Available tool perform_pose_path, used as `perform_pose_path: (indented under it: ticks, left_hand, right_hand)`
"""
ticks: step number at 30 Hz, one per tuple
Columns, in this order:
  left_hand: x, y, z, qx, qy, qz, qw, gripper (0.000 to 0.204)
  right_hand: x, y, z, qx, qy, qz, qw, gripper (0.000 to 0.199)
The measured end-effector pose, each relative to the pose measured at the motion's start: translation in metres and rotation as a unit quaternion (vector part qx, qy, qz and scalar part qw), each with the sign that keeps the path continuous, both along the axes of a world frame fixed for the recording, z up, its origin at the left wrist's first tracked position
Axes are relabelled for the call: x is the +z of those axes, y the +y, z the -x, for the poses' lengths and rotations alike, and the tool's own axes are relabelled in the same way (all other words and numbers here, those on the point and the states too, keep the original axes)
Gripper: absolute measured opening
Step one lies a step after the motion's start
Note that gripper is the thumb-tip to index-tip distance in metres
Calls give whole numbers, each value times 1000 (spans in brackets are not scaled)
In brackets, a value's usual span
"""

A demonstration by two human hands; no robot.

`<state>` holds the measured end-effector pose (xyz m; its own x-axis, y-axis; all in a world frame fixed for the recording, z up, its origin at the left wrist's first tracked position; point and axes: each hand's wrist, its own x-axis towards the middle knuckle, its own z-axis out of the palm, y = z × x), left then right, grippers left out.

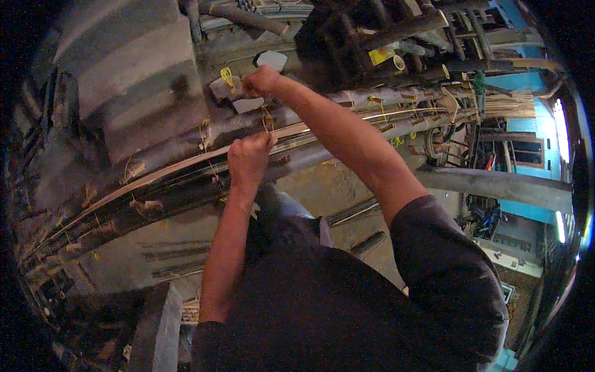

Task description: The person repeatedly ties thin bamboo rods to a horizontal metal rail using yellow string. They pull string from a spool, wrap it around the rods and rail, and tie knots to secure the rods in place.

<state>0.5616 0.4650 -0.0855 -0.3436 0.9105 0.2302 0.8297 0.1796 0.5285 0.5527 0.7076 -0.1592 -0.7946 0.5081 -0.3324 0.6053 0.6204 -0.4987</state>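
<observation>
Left hand [249,158] was fisted tight on a thin yellowish tie strand [268,121] at the pale bamboo strip [186,162]. Right hand [260,80] was pinched shut higher up, on the same strand as far as could be told; the exact contact was blurred. The strip lay along a bundle of dark poles [155,192] running diagonally, tied at intervals with more yellow knots [227,75]. Grey corrugated sheet [124,80] sat behind the poles, upper left. Dirt floor [322,186] lay below. More bamboo poles [403,93] were stacked on the right, and a turquoise wall [527,80] stood at far right. The room was dim and cluttered.
</observation>
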Motion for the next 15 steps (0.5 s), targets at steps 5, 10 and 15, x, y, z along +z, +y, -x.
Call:
perform_pose_path:
  ticks: [5,10,15]
  left_hand:
    - [-53,-11,8,18,-32,-16,999,9]
    - [-44,10,-15,7,56,-48,997,8]
    - [-30,13,-17,53,135,7,989,10]
  right_hand:
    - [111,-68,28,-144,22,239,960,31]
    - [96,14,-20,-98,115,277,949,36]
    - [92,15,-25,-105,189,304,928,34]
